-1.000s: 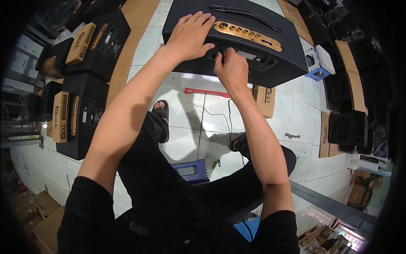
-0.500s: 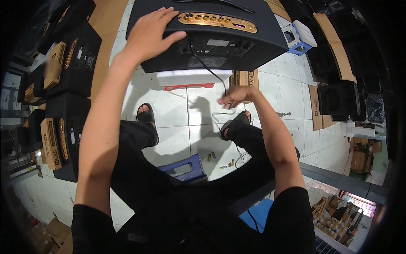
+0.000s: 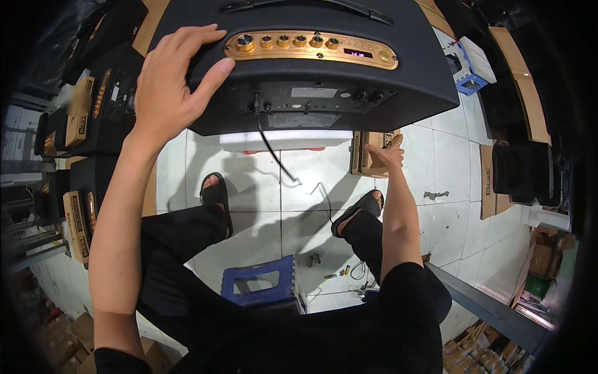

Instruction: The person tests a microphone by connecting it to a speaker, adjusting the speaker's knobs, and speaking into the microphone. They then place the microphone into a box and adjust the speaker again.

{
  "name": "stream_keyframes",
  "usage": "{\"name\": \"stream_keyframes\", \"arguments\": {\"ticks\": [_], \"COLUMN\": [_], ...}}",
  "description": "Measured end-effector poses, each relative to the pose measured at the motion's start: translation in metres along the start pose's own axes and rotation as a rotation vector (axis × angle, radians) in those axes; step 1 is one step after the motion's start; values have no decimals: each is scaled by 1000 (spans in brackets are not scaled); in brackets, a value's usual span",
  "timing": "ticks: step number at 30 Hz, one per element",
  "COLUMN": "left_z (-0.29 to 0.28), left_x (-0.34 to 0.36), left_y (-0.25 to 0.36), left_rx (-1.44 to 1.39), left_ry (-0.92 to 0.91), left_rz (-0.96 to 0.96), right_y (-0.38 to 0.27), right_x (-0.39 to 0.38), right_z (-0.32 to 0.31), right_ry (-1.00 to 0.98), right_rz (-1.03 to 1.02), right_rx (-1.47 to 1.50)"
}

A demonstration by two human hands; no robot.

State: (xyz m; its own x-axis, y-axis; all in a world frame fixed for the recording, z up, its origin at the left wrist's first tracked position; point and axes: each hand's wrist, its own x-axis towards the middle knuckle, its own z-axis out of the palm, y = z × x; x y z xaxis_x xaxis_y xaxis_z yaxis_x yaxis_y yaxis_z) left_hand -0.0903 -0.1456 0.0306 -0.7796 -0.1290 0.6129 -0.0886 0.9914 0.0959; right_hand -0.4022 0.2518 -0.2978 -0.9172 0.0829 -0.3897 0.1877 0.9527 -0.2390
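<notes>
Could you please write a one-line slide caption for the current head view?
Left hand on a black speaker cabinet with a gold control panel; right hand by cardboard boxes.

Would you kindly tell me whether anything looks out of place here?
Yes: several batteries lie scattered on the floor, right of the blue stool, rather than kept together. Farther right, a ragged dark patch mars the floor; its cause is unclear.

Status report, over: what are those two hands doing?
Left hand open on black speaker. Right hand at cardboard box, grip unclear. Black cord hanging from the speaker's near side.
</notes>
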Motion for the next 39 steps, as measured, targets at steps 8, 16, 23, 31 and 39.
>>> {"name": "stream_keyframes", "arguments": {"ticks": [8,16,23,31,39], "left_z": [3,-10,10,-10,24], "left_x": [0,-4,-25,-15,-16], "left_y": [8,9,-23,18,-30], "left_rx": [-8,-152,25,-294,-33], "left_ry": [75,37,85,-76,-66], "left_rz": [-25,-103,81,48,72], "right_y": [75,79,-40,-54,114], "right_x": [-174,-393,-464,-461,-478], "right_z": [20,139,196,110,-182], "right_ry": [276,-387,-252,-846,-1491], "right_rz": [3,443,795,490,-1139], "right_rx": [701,1550,1301,1300,939]}}
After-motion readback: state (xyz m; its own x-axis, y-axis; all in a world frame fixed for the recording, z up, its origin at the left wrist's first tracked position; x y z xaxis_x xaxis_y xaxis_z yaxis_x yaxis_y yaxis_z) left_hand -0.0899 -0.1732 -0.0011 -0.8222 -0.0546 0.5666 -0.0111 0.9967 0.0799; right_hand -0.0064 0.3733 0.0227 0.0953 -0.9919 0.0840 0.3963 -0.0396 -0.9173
